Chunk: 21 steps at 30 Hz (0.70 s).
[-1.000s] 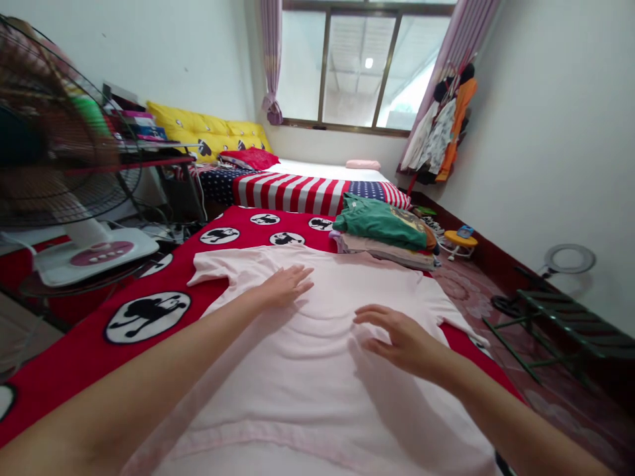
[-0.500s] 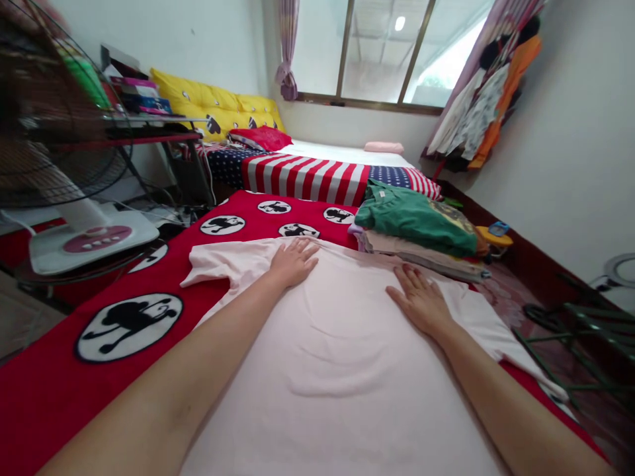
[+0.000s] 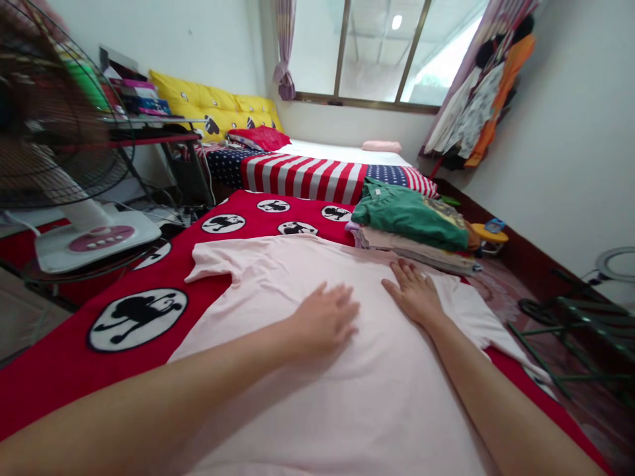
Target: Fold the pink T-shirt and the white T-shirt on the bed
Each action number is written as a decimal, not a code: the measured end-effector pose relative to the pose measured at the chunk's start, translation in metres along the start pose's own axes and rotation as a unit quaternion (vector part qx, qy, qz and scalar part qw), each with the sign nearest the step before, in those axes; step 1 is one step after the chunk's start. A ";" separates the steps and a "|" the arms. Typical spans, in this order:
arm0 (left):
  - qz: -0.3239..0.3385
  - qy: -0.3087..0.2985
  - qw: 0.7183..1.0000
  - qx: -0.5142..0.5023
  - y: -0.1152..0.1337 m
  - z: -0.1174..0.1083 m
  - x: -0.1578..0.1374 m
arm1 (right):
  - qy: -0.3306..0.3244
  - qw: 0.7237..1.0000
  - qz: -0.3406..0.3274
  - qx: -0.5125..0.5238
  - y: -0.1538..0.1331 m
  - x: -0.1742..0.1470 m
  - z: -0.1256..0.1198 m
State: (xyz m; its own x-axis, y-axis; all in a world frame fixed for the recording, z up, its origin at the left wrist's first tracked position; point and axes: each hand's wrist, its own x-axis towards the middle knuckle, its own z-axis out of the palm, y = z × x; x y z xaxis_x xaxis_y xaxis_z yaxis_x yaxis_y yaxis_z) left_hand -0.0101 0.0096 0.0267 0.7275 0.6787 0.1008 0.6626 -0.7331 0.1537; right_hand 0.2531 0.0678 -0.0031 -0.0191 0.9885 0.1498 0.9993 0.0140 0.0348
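Note:
A pale pink T-shirt (image 3: 357, 403) lies spread out on a red blanket (image 3: 54, 390) printed with black monkey figures in white ovals. My left hand (image 3: 325, 320), slightly blurred, is over the middle of the shirt with its fingers apart and nothing in them. My right hand (image 3: 414, 291) rests flat on the shirt near its far right shoulder, fingers spread. Just beyond that hand sits a stack of folded clothes (image 3: 417, 248), with a green garment (image 3: 407, 215) on top.
A white fan (image 3: 99, 238) stands at the left beside a desk (image 3: 153, 137). Behind is a bed with a striped, starred cover (image 3: 307, 177). A dark green metal rack (image 3: 590, 330) and a yellow stool (image 3: 489, 233) are at the right. Clothes (image 3: 476, 112) hang by the window.
My left hand has moved right and nearer to me, from the shirt's upper left to its middle. The creases at the middle look flatter. My right hand stays in about the same place.

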 end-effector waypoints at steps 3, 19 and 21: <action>0.063 -0.003 0.997 -0.041 0.005 0.009 -0.015 | 0.005 1.000 -0.008 0.000 0.001 0.000 0.001; -0.176 0.097 0.979 0.045 -0.087 0.012 0.012 | -0.055 0.998 0.013 -0.030 -0.007 0.001 -0.016; -0.185 0.090 0.978 0.032 -0.092 0.012 0.014 | -0.065 0.997 0.008 -0.041 -0.027 -0.006 -0.028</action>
State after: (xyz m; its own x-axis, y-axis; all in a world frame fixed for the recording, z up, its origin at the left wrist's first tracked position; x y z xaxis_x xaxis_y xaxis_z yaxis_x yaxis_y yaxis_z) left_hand -0.0585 0.0859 0.0020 0.3956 0.8911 0.2224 0.8887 -0.4325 0.1521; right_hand 0.2249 0.0575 0.0227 0.0060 0.9997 0.0222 0.9933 -0.0085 0.1156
